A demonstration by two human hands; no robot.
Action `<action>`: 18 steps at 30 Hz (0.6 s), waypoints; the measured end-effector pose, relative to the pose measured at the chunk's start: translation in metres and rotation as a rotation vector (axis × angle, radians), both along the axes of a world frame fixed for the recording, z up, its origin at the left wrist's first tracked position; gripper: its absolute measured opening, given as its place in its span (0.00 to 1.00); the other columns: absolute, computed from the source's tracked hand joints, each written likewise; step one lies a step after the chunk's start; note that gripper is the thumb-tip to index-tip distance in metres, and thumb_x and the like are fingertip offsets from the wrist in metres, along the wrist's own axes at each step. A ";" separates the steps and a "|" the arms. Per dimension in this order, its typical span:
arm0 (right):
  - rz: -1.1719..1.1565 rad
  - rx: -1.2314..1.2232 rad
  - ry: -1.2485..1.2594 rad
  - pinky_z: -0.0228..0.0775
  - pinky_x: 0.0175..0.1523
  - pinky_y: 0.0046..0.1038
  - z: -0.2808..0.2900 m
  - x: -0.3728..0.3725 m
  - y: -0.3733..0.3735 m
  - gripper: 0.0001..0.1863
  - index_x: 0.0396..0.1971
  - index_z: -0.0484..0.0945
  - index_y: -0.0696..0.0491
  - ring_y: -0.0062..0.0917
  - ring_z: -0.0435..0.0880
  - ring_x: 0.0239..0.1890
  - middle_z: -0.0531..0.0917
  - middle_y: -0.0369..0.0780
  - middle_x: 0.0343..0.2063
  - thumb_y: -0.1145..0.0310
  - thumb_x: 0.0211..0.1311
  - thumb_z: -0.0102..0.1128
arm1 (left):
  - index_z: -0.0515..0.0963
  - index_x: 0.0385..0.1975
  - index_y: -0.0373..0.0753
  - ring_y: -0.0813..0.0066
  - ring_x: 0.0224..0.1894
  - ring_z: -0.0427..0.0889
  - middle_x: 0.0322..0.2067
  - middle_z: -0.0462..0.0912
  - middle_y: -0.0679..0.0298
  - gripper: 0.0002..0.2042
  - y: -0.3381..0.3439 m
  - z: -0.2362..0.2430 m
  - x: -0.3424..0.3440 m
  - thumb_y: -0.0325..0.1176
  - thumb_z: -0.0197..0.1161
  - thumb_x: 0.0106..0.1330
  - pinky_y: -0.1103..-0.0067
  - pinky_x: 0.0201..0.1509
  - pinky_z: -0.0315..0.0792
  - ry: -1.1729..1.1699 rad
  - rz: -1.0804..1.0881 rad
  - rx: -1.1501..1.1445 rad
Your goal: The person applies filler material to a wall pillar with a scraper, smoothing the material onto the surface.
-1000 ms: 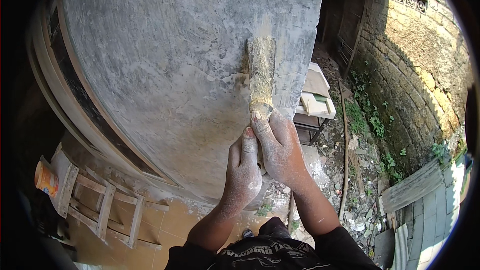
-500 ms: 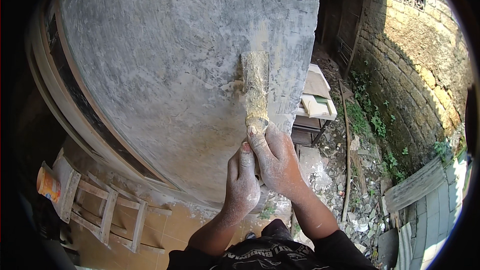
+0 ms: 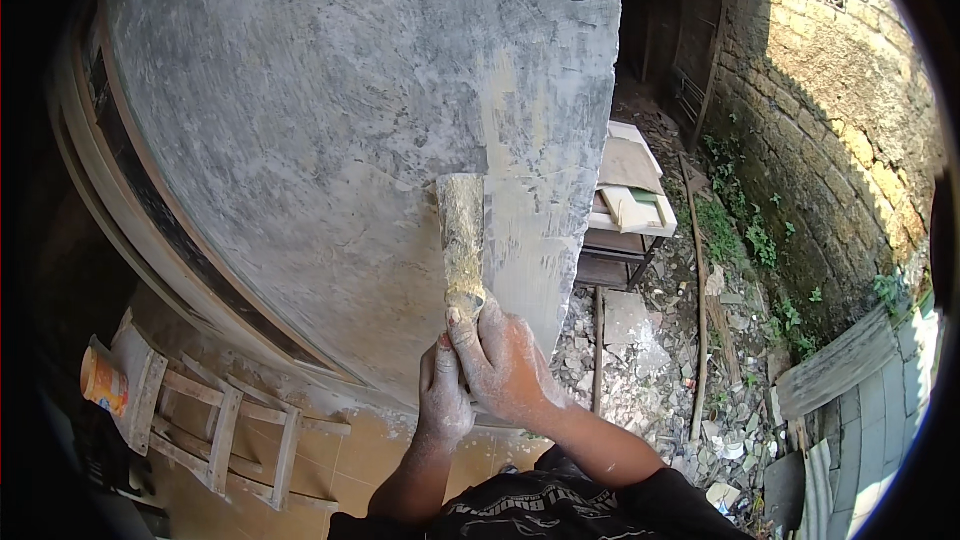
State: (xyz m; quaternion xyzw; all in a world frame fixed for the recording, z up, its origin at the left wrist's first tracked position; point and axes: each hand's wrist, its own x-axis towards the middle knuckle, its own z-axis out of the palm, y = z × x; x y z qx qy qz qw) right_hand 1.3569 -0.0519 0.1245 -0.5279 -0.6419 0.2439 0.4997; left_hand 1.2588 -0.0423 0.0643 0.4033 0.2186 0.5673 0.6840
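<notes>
A long, straight-edged putty knife (image 3: 462, 230), crusted with pale yellowish filler, lies with its blade against the grey plastered wall (image 3: 330, 110). Its blade points up, away from me. My right hand (image 3: 505, 365), dusted white, is closed round the handle end, thumb along the top. Just below and to the left, my left hand (image 3: 445, 402) is also closed at the handle, thumb up; both hands hide most of the handle. Fresh pale streaks of filler (image 3: 530, 270) show on the wall to the right of the blade, near its edge.
At the lower left stands a wooden ladder-like stand (image 3: 220, 430) with an orange tub (image 3: 103, 380) on it. Right of the wall edge are a table (image 3: 655, 225) with boards, rubble (image 3: 640, 360), a long pole (image 3: 698, 340) and a brick wall (image 3: 800, 140).
Both hands and the putty knife have moved down and left along the wall. More pale filler streaks now show on the wall to the right of the blade.
</notes>
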 end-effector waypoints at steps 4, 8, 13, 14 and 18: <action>0.076 -0.145 0.004 0.64 0.31 0.45 -0.060 -0.018 -0.007 0.18 0.34 0.64 0.61 0.54 0.74 0.26 0.75 0.56 0.20 0.58 0.63 0.42 | 0.66 0.46 0.37 0.81 0.34 0.72 0.34 0.73 0.67 0.19 -0.013 -0.064 -0.027 0.45 0.36 0.70 0.83 0.36 0.68 -0.011 -0.004 -0.101; 0.149 -0.126 0.073 0.65 0.31 0.45 -0.093 -0.028 -0.005 0.18 0.36 0.63 0.61 0.53 0.74 0.26 0.75 0.56 0.21 0.58 0.63 0.41 | 0.69 0.41 0.37 0.88 0.23 0.70 0.25 0.73 0.72 0.18 -0.020 -0.083 -0.025 0.45 0.37 0.68 0.89 0.22 0.64 -0.030 0.139 -0.232; 0.285 -0.053 0.121 0.66 0.31 0.43 -0.075 -0.030 0.001 0.18 0.42 0.64 0.60 0.54 0.74 0.29 0.76 0.56 0.24 0.60 0.60 0.46 | 0.60 0.55 0.37 0.71 0.52 0.69 0.50 0.69 0.60 0.22 -0.012 -0.089 -0.040 0.45 0.32 0.69 0.74 0.54 0.64 -0.319 -0.057 0.100; 0.299 -0.052 0.115 0.66 0.31 0.43 -0.066 -0.029 0.002 0.18 0.42 0.64 0.60 0.54 0.74 0.29 0.76 0.56 0.24 0.60 0.60 0.46 | 0.60 0.55 0.37 0.71 0.52 0.69 0.50 0.69 0.60 0.22 -0.013 -0.082 -0.040 0.45 0.32 0.69 0.74 0.54 0.64 -0.324 -0.043 0.105; 0.355 -0.042 0.188 0.69 0.33 0.32 -0.047 -0.011 0.008 0.15 0.39 0.70 0.59 0.35 0.80 0.27 0.78 0.49 0.25 0.62 0.61 0.48 | 0.64 0.48 0.31 0.76 0.38 0.75 0.37 0.73 0.61 0.22 -0.018 -0.032 -0.016 0.45 0.39 0.68 0.82 0.36 0.71 0.029 0.153 0.090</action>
